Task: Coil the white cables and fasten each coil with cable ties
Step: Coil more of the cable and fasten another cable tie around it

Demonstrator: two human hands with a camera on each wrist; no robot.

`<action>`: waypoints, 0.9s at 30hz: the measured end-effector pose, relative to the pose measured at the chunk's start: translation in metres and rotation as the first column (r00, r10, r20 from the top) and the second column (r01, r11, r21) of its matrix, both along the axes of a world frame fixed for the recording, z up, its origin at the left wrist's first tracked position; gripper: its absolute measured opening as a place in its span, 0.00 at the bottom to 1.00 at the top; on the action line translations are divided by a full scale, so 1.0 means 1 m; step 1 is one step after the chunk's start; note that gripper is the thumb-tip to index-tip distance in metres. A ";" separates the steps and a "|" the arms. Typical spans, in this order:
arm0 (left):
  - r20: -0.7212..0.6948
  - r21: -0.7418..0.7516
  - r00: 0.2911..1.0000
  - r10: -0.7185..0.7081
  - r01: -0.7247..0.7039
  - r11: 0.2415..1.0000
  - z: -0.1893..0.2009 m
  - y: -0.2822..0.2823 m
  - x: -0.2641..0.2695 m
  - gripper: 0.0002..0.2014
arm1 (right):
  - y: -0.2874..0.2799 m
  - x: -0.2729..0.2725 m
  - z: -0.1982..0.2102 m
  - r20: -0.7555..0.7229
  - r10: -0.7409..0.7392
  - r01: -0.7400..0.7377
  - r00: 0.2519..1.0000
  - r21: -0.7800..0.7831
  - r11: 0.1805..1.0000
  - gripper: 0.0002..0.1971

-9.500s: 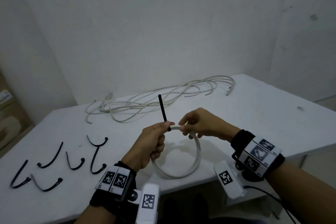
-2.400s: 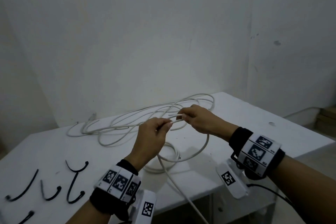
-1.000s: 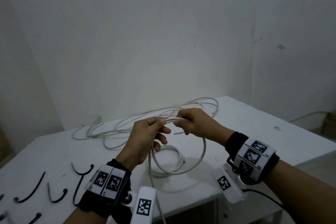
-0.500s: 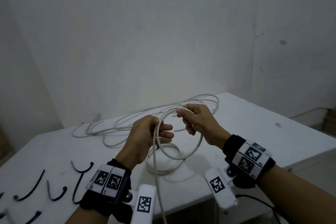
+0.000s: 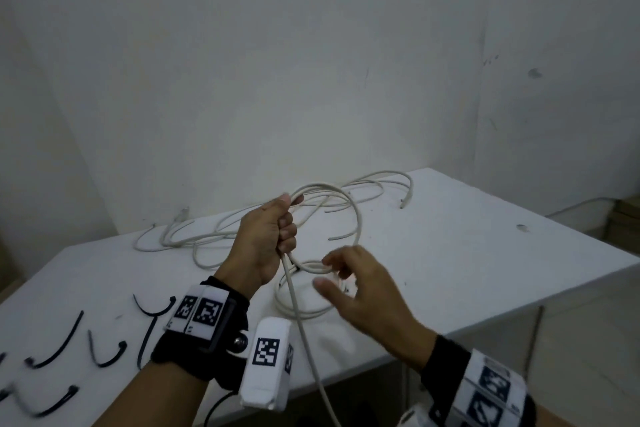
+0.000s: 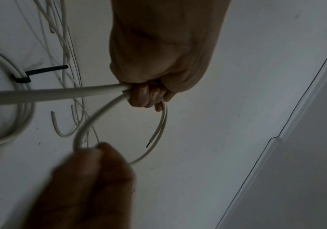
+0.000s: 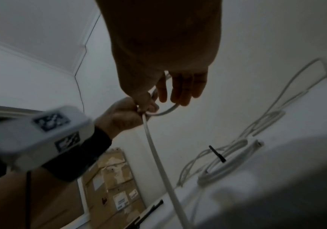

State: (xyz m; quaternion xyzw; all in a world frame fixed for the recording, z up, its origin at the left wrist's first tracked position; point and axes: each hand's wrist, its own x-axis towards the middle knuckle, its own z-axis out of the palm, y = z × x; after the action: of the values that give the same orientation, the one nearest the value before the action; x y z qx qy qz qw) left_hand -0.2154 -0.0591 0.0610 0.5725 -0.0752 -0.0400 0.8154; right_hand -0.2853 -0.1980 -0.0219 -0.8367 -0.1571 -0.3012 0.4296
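Note:
My left hand [image 5: 282, 225] grips a white cable [image 5: 358, 218] in a fist. It holds one upright loop above the table, and the short cut end [image 6: 149, 144] shows beside the loop in the left wrist view. The long tail [image 5: 308, 350] hangs down past the table's front edge. My right hand [image 5: 329, 270] hovers lower and to the right of the loop with fingers [image 7: 180, 89] straight, gripping nothing. Under the hands a coiled cable [image 6: 23, 108] lies flat, bound with a black cable tie [image 6: 41, 71].
A tangle of loose white cables [image 5: 207, 232] lies along the back of the white table [image 5: 467, 253]. Several black cable ties [image 5: 55, 350] are spread at the front left. Cardboard boxes [image 7: 115, 178] stand on the floor beside the table.
My right hand has let go of the loop and dropped toward the table with fingers spread. The left hand alone now holds the loop, its fist turned upright.

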 end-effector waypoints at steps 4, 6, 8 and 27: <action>-0.006 -0.063 1.000 -0.015 0.015 0.998 0.009 0.000 -0.002 0.11 | 0.014 -0.011 -0.022 -0.471 0.156 -0.160 0.868 0.033 0.987 0.20; 0.001 -0.083 1.000 -0.015 0.015 0.996 0.013 0.002 -0.003 0.11 | 0.014 -0.013 -0.022 -0.487 0.065 -0.165 0.871 -0.164 0.973 0.13; 0.009 -0.084 1.000 -0.008 0.008 0.996 0.015 0.005 -0.004 0.11 | 0.012 -0.015 -0.017 -0.446 -0.001 -0.159 0.895 -0.321 0.933 0.12; -0.084 0.006 0.996 -0.012 0.012 1.000 0.004 0.013 -0.017 0.11 | 0.008 -0.039 0.021 -0.192 0.231 0.140 0.954 0.965 0.223 0.04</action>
State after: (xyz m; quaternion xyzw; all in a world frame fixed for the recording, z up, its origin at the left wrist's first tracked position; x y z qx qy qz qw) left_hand -0.2319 -0.0457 0.0653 0.5725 -0.0441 -0.0691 0.8158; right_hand -0.3244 -0.1899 -0.0009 -0.4152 0.1062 -0.1915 0.8830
